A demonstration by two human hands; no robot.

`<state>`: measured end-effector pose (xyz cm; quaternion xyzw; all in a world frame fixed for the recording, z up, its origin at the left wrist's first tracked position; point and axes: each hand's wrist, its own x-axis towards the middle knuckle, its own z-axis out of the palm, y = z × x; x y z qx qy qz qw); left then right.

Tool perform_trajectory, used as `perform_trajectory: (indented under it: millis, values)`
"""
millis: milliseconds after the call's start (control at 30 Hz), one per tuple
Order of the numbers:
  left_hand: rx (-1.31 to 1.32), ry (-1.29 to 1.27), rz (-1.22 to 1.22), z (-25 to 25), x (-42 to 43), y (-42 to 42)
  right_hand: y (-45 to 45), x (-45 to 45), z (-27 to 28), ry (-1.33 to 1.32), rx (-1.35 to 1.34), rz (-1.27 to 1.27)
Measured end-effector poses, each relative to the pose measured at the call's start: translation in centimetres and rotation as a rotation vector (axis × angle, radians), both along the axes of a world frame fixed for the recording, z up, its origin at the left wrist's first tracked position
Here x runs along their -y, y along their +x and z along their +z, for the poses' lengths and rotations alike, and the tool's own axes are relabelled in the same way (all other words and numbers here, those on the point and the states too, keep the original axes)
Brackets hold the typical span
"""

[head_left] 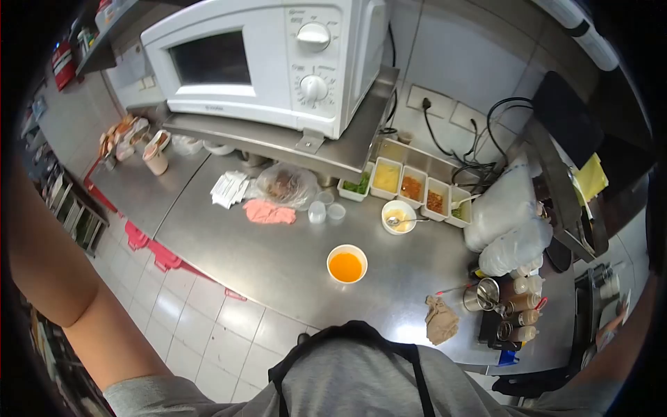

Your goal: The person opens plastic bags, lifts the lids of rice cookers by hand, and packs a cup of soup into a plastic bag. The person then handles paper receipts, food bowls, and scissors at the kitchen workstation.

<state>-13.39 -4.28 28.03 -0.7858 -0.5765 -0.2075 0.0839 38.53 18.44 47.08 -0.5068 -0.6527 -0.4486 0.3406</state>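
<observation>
My left arm (69, 278) reaches up along the left edge, and its hand is outside the picture. My right arm (618, 361) rises at the right edge, with its hand also out of sight. In front of my body a white cup of orange liquid (347, 267) stands upright on the steel counter (278, 260). Behind it is a white bowl (398, 217) with something pale yellow and a spoon (394, 221) inside. Small clear plastic cups (317, 212) stand left of the bowl, near a pink cloth (269, 213).
A white microwave (271, 62) sits on a raised shelf. Several topping tubs (386, 176) line the wall. At right are a steel container with utensils (481, 295), sauce bottles (522, 302) and a brown cloth (441, 320). Part of another person's arm (613, 325) shows at far right.
</observation>
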Motion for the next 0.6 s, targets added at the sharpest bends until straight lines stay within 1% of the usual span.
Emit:
perform_trajectory:
  millis: [233,333,400,467,500,533,567,600]
  values:
    - [0.06,-0.062,0.076,-0.5,2.0,0.2,0.7,-2.6,3.2,-0.1,0.037,-0.015]
    - [0.074,-0.045,0.069,0.1,1.9,0.7,1.5,-0.4,5.3,-0.077,0.054,-0.003]
    - [0.093,-0.022,0.06,0.6,1.3,0.8,3.1,1.6,8.5,-0.03,0.072,0.034]
    - [0.096,-0.024,0.052,1.5,0.2,1.3,4.5,0.8,11.5,0.069,0.285,0.152]
    - [0.106,-0.042,0.043,1.9,0.0,1.8,0.0,1.7,10.0,0.101,0.389,0.25]
    - [0.099,-0.064,-0.013,2.7,-0.4,2.6,-5.0,5.3,6.6,0.056,0.143,0.222]
    - [0.088,-0.1,-0.049,3.1,-0.8,3.1,-8.1,7.7,3.0,0.005,-0.108,0.221]
    - [0.034,0.019,-0.125,2.7,-1.7,2.9,-6.7,5.7,4.4,0.016,0.021,0.206]
